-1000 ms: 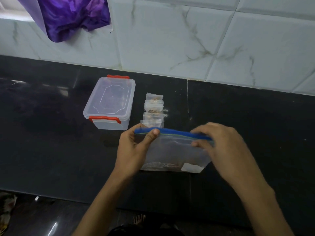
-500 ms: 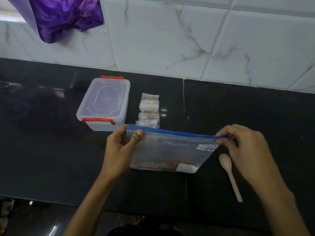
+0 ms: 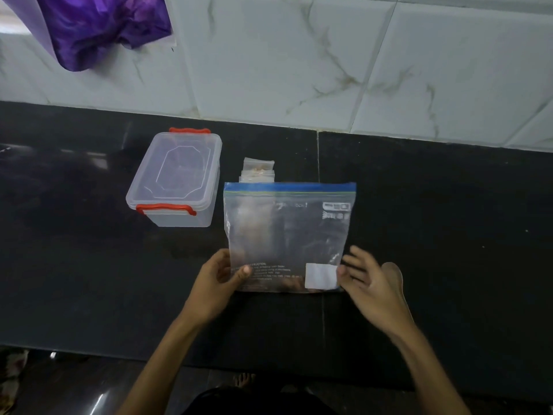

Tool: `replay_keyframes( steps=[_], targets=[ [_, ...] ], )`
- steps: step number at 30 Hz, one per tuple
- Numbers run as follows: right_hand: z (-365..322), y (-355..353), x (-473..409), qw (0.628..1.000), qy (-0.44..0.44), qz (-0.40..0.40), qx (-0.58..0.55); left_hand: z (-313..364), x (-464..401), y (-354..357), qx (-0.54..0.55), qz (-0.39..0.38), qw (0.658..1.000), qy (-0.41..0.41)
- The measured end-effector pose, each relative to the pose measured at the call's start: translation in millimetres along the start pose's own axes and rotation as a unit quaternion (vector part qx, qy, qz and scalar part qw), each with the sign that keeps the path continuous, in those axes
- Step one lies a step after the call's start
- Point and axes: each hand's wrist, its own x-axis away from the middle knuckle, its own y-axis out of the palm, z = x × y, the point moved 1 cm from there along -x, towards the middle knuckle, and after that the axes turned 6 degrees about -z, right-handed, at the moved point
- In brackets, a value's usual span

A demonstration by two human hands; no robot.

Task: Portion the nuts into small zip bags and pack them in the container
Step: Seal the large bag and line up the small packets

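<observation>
A large clear zip bag [image 3: 287,232] with a blue seal strip stands over the black counter, seal uppermost, with brown nuts dimly visible at its bottom. My left hand [image 3: 215,283] grips its lower left corner, thumb on the front. At the lower right corner my right hand [image 3: 371,280] is blurred, its fingers spread and its thumb at the bag's edge. Small filled zip bags [image 3: 258,170] lie behind the big bag, mostly hidden by it. The clear container [image 3: 176,178], with red latches and its lid on, sits to the left.
A purple cloth [image 3: 101,25] hangs on the tiled wall at top left. The black counter [image 3: 449,235] runs to the wall, with its front edge just below my wrists. The floor shows below that.
Both hands left the seal strip and dropped to the bag's bottom corners. The bag now stands taller and hides most of the small bags. The spoon seen earlier is out of sight.
</observation>
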Motion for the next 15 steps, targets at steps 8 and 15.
replay_keyframes(
  steps=[8, 15],
  targets=[
    [6, 29, -15, 0.956, 0.010, 0.066, 0.284, -2, 2, 24, -0.075, 0.082, 0.994, 0.002],
    [39, 25, 28, 0.937, -0.061, 0.185, 0.291, -14, 32, 23, -0.381, 0.105, 0.918, -0.017]
  ],
)
